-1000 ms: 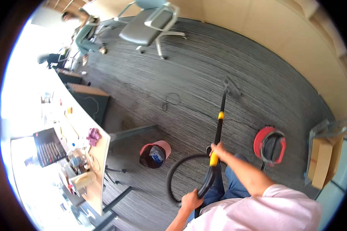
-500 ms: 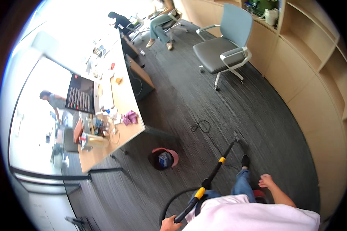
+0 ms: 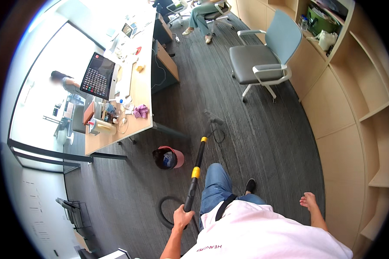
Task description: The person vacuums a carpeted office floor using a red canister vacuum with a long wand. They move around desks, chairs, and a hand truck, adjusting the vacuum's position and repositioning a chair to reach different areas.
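Observation:
My left hand (image 3: 183,216) is wrapped round the black handle of a vacuum cleaner wand (image 3: 199,155) with yellow collars. The wand slopes forward to a dark floor head (image 3: 213,117), which rests on the grey carpet beside a loop of thin black cable (image 3: 219,137). A black hose (image 3: 162,211) curves down next to my left hand. Out to my right, beside the wooden cabinets, my right hand (image 3: 307,200) hangs free with nothing in it, its fingers loosely apart.
A pink bin (image 3: 177,158) with a dark liner stands left of the wand. Beyond it is a long desk (image 3: 136,125) with a monitor (image 3: 98,76). A chair (image 3: 253,60) stands by the cabinets (image 3: 337,142). People are seated farther off; another is behind glass.
The floor head has swung leftward and forward to the cable loop. My left hand has moved up with the wand, and I have stepped forward. My right hand stays free.

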The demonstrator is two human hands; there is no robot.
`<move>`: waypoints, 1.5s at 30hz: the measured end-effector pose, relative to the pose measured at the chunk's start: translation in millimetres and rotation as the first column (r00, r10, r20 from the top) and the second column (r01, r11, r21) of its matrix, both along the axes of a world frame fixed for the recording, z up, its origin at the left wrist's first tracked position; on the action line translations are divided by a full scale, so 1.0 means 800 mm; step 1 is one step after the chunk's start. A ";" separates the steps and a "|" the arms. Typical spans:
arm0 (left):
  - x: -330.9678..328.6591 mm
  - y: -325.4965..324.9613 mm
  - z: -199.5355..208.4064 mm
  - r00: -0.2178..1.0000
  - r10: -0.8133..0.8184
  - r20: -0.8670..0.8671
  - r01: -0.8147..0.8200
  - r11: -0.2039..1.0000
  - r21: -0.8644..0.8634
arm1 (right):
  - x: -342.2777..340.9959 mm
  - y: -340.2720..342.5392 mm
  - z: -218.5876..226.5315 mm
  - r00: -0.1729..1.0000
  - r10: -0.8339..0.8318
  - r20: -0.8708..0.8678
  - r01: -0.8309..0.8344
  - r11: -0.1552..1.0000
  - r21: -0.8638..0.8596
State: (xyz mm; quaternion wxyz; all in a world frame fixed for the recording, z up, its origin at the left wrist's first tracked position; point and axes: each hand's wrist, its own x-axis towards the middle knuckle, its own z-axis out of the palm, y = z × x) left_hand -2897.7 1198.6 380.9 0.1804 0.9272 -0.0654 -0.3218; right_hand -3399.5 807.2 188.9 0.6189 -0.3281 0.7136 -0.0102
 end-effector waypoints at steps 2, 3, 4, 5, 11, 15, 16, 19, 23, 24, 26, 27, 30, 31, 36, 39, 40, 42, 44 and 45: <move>-0.001 -0.014 -0.014 0.982 0.185 -0.048 -0.191 0.969 -0.156 | 0.016 -0.031 0.008 0.995 0.101 -0.026 -0.102 0.995 -0.011; 0.001 -0.026 -0.016 0.945 0.296 -0.140 -0.321 0.921 -0.219 | 0.030 -0.048 0.012 0.986 0.160 -0.042 -0.161 0.987 -0.020; 0.001 -0.037 -0.021 0.919 0.354 -0.172 -0.390 0.881 -0.268 | 0.046 -0.067 0.016 0.974 0.217 -0.060 -0.219 0.975 -0.030; 0.003 -0.051 -0.029 0.893 0.399 -0.210 -0.448 0.837 -0.314 | 0.064 -0.083 0.020 0.961 0.265 -0.083 -0.269 0.962 -0.040; 0.073 -0.130 -0.118 0.813 0.515 -0.271 -0.582 0.706 -0.404 | 0.262 -0.215 0.035 0.821 0.558 -0.119 -0.570 0.800 -0.189; 0.149 -0.177 -0.165 0.794 0.538 -0.281 -0.607 0.694 -0.386 | 0.390 -0.305 0.045 0.779 0.621 -0.080 -0.623 0.754 -0.210; 0.154 -0.175 -0.170 0.788 0.546 -0.283 -0.615 0.714 -0.335 | 0.407 -0.316 0.049 0.807 0.585 -0.088 -0.590 0.786 -0.187; 0.208 -0.184 -0.193 0.838 0.512 -0.188 -0.545 0.778 -0.313 | 0.471 -0.359 0.051 0.819 0.566 -0.095 -0.573 0.813 -0.100; 0.246 -0.176 -0.206 0.933 0.342 -0.109 -0.344 0.939 -0.001 | 0.533 -0.392 0.058 0.711 0.689 -0.141 -0.676 0.725 0.133; 0.247 -0.162 -0.219 0.951 0.300 -0.075 -0.294 0.952 0.083 | 0.556 -0.398 0.062 0.603 0.781 -0.161 -0.765 0.624 0.160; 0.268 -0.180 -0.219 0.940 0.321 -0.118 -0.314 0.946 0.079 | 0.573 -0.436 0.048 0.388 0.898 -0.206 -0.903 0.415 0.108; 0.285 -0.202 -0.207 0.933 0.332 -0.139 -0.326 0.943 0.069 | 0.579 -0.468 0.031 0.309 0.928 -0.210 -0.944 0.326 0.051; 0.311 -0.259 -0.186 0.835 0.536 -0.124 -0.528 0.844 0.093 | 0.669 -0.540 0.018 0.109 0.973 -0.201 -0.989 0.127 0.080; 0.292 -0.264 -0.188 0.817 0.573 -0.055 -0.568 0.818 0.090 | 0.754 -0.537 0.040 0.029 0.986 -0.166 -0.987 0.054 0.153; 0.314 -0.444 -0.177 0.350 0.870 -0.347 -0.935 0.303 -0.184 | 1.026 -0.631 -0.003 -0.006 1.000 -0.019 -0.995 -0.004 0.096; 0.407 -0.540 -0.204 0.253 0.880 -0.402 -0.939 0.124 -0.319 | 1.195 -0.576 -0.029 -0.038 0.996 0.083 -0.986 -0.023 -0.167; 0.445 -0.569 -0.226 0.292 0.895 -0.337 -0.935 0.192 -0.298 | 1.232 -0.557 -0.036 -0.011 0.994 0.109 -0.985 0.008 -0.172; 0.504 -0.588 -0.261 0.388 0.890 -0.242 -0.919 0.351 -0.181 | 1.270 -0.518 -0.047 0.019 0.985 0.171 -0.989 0.044 -0.143; 0.497 -0.582 -0.301 0.435 0.872 -0.224 -0.899 0.436 -0.045 | 1.280 -0.499 -0.058 0.011 0.973 0.230 -0.998 0.026 -0.065; 0.478 -0.566 -0.311 0.439 0.873 -0.210 -0.895 0.446 -0.019 | 1.280 -0.490 -0.066 -0.022 0.975 0.223 -0.999 -0.014 -0.038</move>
